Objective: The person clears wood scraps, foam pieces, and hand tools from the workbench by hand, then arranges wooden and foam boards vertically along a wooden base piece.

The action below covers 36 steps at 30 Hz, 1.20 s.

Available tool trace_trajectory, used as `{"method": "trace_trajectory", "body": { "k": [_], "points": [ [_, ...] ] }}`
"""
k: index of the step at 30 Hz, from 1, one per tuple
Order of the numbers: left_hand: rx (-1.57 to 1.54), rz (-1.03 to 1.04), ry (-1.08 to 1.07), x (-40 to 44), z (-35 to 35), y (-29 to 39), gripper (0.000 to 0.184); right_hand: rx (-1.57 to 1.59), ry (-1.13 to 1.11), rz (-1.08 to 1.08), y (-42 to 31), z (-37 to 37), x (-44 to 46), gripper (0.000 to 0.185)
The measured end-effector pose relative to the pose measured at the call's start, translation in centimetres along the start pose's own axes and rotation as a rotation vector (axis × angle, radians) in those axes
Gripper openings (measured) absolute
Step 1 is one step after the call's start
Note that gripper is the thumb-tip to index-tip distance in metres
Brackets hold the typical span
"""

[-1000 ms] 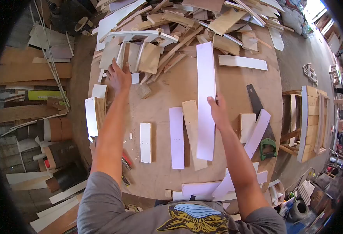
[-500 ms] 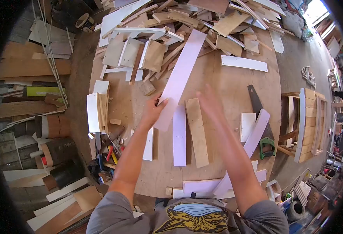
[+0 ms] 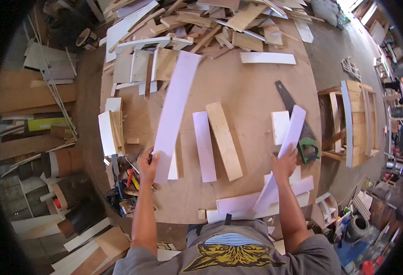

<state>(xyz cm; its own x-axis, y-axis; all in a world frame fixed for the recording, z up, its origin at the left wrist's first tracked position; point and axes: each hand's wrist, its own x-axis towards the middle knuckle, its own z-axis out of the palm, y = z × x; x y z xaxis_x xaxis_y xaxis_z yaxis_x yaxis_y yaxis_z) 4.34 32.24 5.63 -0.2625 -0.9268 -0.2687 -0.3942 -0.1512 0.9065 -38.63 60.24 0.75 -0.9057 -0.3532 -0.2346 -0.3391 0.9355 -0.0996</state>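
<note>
My left hand (image 3: 147, 166) is closed on the lower part of a long pale lilac board (image 3: 177, 105), thumb on its face. The board slants up and away over the worktable. On the right, my right hand (image 3: 284, 164) has its fingers wrapped over another lilac board (image 3: 293, 128), which leans across the pieces near the front edge. Between my hands lie a shorter lilac board (image 3: 204, 146) and a bare wooden board (image 3: 224, 141), side by side. A handsaw with a green handle (image 3: 308, 149) lies just beyond my right hand.
Scrap wood (image 3: 187, 20) is heaped at the far end of the worktable (image 3: 252, 91). Hand tools (image 3: 130, 181) lie at the left edge, near a stack of short pieces (image 3: 112, 130). A wooden frame (image 3: 359, 123) stands on the floor to the right.
My left hand has drawn the long lilac board left and nearer to me. My right hand has gone from mid-table to the lilac board on the right. The view has shifted slightly.
</note>
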Motion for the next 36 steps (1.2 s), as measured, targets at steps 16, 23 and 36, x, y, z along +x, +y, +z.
{"method": "trace_trajectory", "body": {
  "k": [16,23,36],
  "points": [
    [0.032,-0.144,0.113,-13.5,9.6,-2.3,0.045,0.242,-0.007,-0.397,-8.5,-0.8,-3.3,0.087],
    [-0.021,-0.068,0.052,-17.2,15.1,-4.3,0.044,0.192,0.021,-0.49,-13.0,2.8,0.3,0.073],
    [-0.007,0.191,0.011,-21.3,26.5,-3.9,0.05,0.75,-0.278,-0.349,-5.0,2.1,-14.4,0.105]
  ]
}}
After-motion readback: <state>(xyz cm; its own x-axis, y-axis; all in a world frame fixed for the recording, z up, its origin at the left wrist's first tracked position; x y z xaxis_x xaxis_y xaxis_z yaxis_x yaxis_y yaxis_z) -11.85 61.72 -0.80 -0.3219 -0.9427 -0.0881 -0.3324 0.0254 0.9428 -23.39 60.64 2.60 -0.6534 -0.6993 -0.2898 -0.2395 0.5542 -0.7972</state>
